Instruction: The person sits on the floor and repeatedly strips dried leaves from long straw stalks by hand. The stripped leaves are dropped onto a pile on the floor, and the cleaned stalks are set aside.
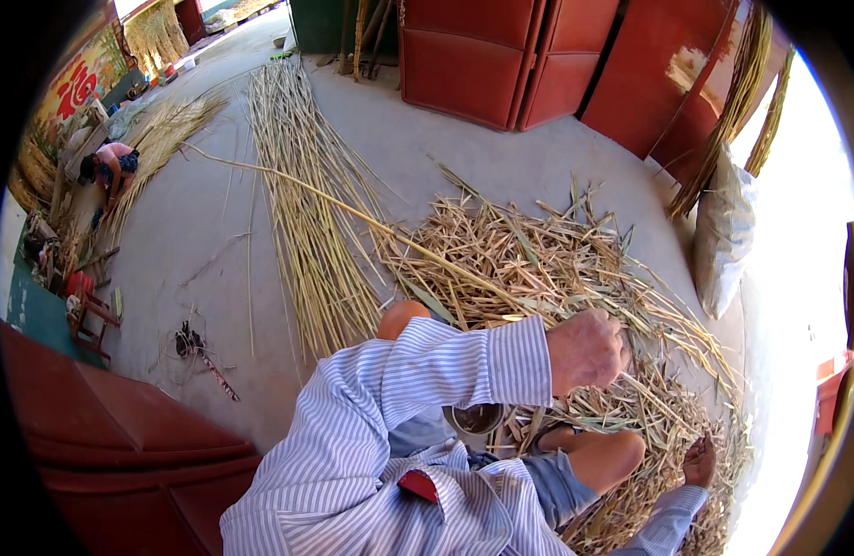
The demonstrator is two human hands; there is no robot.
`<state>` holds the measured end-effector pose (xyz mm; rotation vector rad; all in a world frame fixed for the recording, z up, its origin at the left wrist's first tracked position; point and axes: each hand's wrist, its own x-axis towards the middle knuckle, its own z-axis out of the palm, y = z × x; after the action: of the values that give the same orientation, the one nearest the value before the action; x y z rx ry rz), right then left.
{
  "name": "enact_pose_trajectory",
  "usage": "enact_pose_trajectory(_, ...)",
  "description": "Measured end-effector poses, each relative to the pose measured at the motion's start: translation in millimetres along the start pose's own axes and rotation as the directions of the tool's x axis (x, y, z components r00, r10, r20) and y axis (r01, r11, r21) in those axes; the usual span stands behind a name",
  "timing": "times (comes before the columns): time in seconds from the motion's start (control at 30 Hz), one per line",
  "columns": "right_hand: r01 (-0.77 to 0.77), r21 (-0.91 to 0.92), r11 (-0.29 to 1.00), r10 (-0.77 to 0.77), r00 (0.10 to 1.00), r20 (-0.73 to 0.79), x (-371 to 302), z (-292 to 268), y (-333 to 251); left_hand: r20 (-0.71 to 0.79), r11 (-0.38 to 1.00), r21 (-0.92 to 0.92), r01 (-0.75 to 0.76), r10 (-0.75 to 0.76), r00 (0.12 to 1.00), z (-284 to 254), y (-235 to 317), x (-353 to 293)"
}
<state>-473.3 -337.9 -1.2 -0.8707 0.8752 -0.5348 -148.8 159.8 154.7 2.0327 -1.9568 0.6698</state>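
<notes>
My left hand (589,352) is closed in a fist around a long yellowish reed stalk (408,243). The stalk runs far out to the upper left, passing behind my sleeve. A thin pale end of it seems to come out on the other side of the fist. Lower right, my right hand (699,461) hovers over the litter with its fingers curled; whatever they may hold is too small to make out. Beneath both hands spreads a heap of dry husks and leaf strips (501,250). A long bundle of reed stalks (307,195) lies on the floor ahead.
A dark round container (478,419) sits between my legs. Red metal doors (469,60) stand ahead, with a white sack (726,236) at the right. At far left another person (112,176) crouches by a woven reed mat (163,139). A small wooden stool (92,320) is nearer.
</notes>
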Motion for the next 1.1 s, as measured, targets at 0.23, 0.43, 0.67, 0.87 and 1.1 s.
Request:
enact_pose_trajectory(0.23, -0.110, -0.132, 0.985, 0.102, 0.993, -0.066, -30.4, 56.2, 55.0, 0.075, 0.971, 0.221, -0.086, 0.071, 0.995, 1.4, -33.1, -51.5)
enact_pose_trajectory(0.43, -0.088, -0.218, 0.972, 0.125, 0.979, 0.161, -32.1, 184.8, 83.1, 0.144, 0.899, 0.437, -0.010, -0.059, 0.988, 4.4, -144.8, -103.9)
enact_pose_trajectory(0.67, 0.004, -0.476, 0.879, 0.320, 0.736, 0.597, -111.9, 491.9, 202.1, 0.191, 0.676, 0.638, 0.367, -0.602, 0.775, -33.4, -196.0, -159.0)
enact_pose_trajectory(0.87, -0.040, -0.683, 0.729, 0.590, 0.542, 0.598, -95.6, 479.0, 280.9, 0.444, 0.904, 0.101, 0.415, -0.415, 0.794, 58.7, -106.8, -193.9)
enact_pose_trajectory(1.1, -0.306, -0.563, 0.768, 0.569, 0.729, 0.380, -13.0, 385.2, 307.0, 0.438, 0.851, -0.341, 0.398, -0.231, 0.869, 175.0, -72.0, -179.3)
